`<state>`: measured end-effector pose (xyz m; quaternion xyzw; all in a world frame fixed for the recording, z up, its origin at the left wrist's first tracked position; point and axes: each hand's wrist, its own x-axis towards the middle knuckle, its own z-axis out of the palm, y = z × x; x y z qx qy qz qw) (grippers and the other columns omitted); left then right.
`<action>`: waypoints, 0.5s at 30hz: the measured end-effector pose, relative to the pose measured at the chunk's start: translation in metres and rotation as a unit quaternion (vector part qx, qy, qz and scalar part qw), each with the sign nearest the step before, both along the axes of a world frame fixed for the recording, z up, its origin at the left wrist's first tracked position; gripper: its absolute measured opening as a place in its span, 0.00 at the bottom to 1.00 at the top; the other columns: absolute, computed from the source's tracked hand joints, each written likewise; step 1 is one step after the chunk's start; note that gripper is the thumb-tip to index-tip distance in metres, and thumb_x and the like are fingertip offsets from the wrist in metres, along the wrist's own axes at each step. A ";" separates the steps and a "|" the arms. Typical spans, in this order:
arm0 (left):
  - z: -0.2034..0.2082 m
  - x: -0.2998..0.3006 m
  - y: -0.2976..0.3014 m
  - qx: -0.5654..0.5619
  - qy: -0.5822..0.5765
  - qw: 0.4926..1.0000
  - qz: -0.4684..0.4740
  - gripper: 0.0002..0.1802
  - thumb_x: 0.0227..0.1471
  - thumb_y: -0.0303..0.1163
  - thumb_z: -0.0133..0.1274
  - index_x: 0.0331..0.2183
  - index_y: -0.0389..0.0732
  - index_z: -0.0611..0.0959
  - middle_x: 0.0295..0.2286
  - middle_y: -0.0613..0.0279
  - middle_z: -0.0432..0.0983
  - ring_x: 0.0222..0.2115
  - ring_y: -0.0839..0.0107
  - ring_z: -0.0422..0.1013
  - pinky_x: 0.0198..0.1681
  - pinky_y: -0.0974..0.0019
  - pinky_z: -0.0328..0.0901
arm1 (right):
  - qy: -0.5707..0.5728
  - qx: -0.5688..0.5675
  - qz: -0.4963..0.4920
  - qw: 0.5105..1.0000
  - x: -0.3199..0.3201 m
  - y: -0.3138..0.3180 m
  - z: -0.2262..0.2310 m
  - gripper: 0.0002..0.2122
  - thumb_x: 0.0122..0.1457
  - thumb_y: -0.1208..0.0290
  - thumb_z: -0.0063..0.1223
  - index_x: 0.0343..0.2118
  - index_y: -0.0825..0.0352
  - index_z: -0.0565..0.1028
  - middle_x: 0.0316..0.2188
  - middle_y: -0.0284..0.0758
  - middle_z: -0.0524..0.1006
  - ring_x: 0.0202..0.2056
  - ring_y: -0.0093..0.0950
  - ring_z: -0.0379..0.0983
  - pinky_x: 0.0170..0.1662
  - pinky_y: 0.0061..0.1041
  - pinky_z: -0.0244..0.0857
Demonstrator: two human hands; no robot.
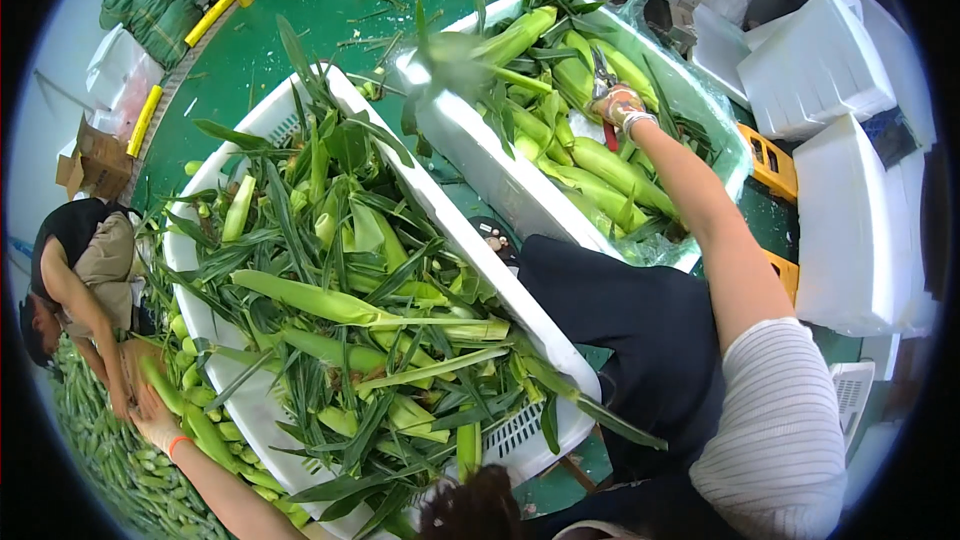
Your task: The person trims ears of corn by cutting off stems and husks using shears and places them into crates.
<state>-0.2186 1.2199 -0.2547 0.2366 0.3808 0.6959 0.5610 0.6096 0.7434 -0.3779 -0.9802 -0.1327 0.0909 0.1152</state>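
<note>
My right hand, in a patterned work glove, is closed around pruning shears with a red handle. It is above green corn ears in a white foam box lined with clear plastic. Far to the left, my left hand, gloved with an orange cuff, reaches to a pile of husked-green corn ears. Its fingers look stretched out beside one long ear, with no firm grip visible. Between my arms stands a white crate heaped with corn leaves, stalks and ears.
A co-worker bends over at the left, hands close to my left hand. Green pods or ears cover the lower left. White foam boxes and yellow crates stand at the right. Leaf scraps litter the green floor.
</note>
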 end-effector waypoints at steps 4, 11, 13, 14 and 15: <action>0.004 0.064 -0.016 -0.032 0.218 0.963 -0.154 0.30 0.51 0.45 0.52 0.49 0.34 0.68 0.45 0.56 0.68 0.46 0.65 0.66 0.49 0.66 0.61 | -0.031 0.031 0.043 0.998 0.007 -0.005 -0.014 0.22 0.43 0.64 0.54 0.40 0.76 0.70 0.35 0.53 0.75 0.39 0.45 0.73 0.42 0.33 0.67; 0.103 0.175 -0.204 0.014 0.429 0.824 -0.371 0.19 0.54 0.38 0.48 0.41 0.33 0.75 0.28 0.61 0.76 0.24 0.77 0.71 0.27 0.78 0.65 | 0.028 0.245 0.138 0.959 -0.161 -0.054 0.118 0.21 0.46 0.65 0.57 0.41 0.71 0.67 0.25 0.42 0.75 0.27 0.35 0.72 0.30 0.32 0.66; 0.125 0.209 -0.266 0.061 0.473 0.797 -0.372 0.19 0.55 0.36 0.46 0.42 0.31 0.75 0.28 0.56 0.77 0.24 0.73 0.73 0.30 0.74 0.68 | -0.032 0.225 0.190 0.955 -0.201 -0.076 0.149 0.19 0.47 0.67 0.57 0.39 0.70 0.64 0.22 0.44 0.74 0.24 0.42 0.72 0.25 0.36 0.65; 0.134 0.230 -0.295 0.073 0.458 0.790 -0.401 0.18 0.56 0.35 0.46 0.42 0.32 0.75 0.29 0.54 0.78 0.25 0.73 0.74 0.31 0.73 0.68 | -0.091 0.244 0.257 0.931 -0.220 -0.080 0.161 0.18 0.46 0.68 0.58 0.38 0.70 0.65 0.22 0.44 0.73 0.25 0.43 0.71 0.26 0.36 0.64; 0.134 0.254 -0.310 0.052 0.436 0.786 -0.434 0.18 0.55 0.35 0.48 0.43 0.31 0.75 0.28 0.57 0.76 0.25 0.74 0.72 0.31 0.73 0.67 | -0.146 0.261 0.320 0.899 -0.233 -0.082 0.167 0.17 0.46 0.68 0.58 0.36 0.69 0.65 0.22 0.44 0.73 0.25 0.44 0.71 0.26 0.36 0.64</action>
